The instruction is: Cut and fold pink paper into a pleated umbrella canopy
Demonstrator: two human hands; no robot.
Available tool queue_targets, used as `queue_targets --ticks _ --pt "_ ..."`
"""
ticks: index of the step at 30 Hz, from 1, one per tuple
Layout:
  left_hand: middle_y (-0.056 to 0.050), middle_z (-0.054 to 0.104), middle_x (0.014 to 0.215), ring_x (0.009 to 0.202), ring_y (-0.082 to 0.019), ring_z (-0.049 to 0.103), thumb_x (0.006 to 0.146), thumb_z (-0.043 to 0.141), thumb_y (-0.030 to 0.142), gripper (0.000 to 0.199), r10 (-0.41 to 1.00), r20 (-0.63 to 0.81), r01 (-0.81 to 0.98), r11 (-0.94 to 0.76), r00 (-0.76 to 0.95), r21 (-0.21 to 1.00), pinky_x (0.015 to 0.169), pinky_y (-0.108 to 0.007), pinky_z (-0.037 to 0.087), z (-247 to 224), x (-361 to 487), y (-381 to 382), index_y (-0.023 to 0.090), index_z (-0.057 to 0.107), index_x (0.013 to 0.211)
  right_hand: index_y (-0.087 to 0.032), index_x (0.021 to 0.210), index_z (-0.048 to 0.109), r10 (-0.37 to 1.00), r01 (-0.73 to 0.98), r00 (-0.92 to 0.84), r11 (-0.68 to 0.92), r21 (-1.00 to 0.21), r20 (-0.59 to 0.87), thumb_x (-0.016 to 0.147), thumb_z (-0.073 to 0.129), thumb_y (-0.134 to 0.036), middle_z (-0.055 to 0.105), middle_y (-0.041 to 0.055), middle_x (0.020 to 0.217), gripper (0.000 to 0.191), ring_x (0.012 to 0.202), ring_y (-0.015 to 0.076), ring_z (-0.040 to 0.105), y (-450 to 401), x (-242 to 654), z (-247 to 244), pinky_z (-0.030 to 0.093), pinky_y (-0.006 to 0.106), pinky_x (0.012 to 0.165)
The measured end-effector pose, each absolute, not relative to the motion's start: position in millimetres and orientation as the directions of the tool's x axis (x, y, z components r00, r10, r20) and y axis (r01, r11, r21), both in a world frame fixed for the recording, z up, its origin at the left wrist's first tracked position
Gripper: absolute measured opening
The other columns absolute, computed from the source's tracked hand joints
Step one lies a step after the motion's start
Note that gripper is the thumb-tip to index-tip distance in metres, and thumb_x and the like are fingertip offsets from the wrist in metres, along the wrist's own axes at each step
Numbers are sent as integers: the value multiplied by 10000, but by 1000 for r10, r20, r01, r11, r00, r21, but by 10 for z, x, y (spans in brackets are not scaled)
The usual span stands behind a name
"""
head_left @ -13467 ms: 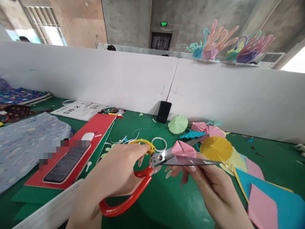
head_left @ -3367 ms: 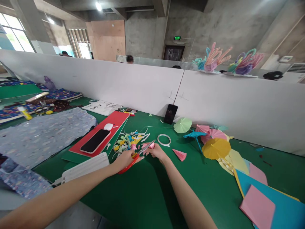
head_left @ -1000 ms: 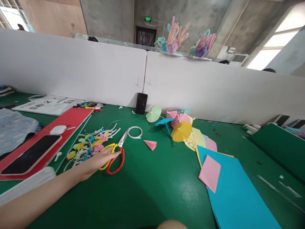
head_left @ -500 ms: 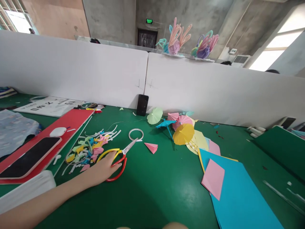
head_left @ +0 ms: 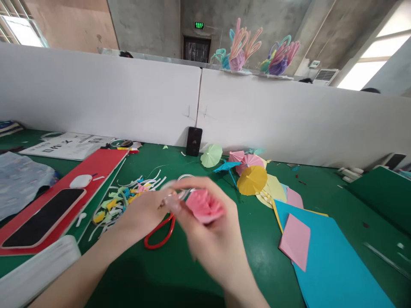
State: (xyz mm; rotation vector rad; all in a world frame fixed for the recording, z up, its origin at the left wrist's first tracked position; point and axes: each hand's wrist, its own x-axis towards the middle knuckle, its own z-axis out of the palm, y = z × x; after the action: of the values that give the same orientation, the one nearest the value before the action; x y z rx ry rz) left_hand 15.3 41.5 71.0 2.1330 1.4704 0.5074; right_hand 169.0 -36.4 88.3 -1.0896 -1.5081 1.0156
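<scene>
Head view: pink paper (head_left: 205, 208), blurred, pleated, ridges bunched, sits inside right hand (head_left: 213, 248), fingers curled round it. Left hand (head_left: 143, 217) at nine o'clock, grip hidden, can't tell; red scissors handle (head_left: 157, 247) at eight.

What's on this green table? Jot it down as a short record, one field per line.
Right hand: holds pleated pink paper
Left hand: meets the right hand; grip too blurred to tell
Scissors: red handle, partly hidden behind the hands
Scraps: mixed colours, left of the scissors
Flat phone: on the red board
Leaning phone: against the white partition
Umbrellas: green, blue, pink, yellow
</scene>
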Motion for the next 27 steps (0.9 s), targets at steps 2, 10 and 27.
queue_targets --ticks 2,10,27 --pt "5 626 627 572 -139 604 964 221 404 454 921 48 676 -318 386 665 545 -235 463 1005 166 368 218 615 836 -302 1201 516 956 323 17 272 -906 293 808 574 -142 547 -69 594 428 454 106 464 -111 1772 1039 362 216 448" --pt "42 457 735 623 -112 426 849 568 367 149 820 189 477 -484 541 734 531 -207 339 1169 285 334 232 507 868 -306 1439 179 983 453 -52 180 -873 175 717 465 16 529 -90 588 841 497 119 468 -12 1802 1058 389 223 512" --pt "45 509 632 530 -74 480 921 486 351 195 867 267 218 -382 421 898 489 -177 387 1165 61 528 213 603 851 -181 858 688 960 189 -274 109 -976 54 896 528 -406 678 42 703 279 626 136 631 107 1795 1040 498 187 485"
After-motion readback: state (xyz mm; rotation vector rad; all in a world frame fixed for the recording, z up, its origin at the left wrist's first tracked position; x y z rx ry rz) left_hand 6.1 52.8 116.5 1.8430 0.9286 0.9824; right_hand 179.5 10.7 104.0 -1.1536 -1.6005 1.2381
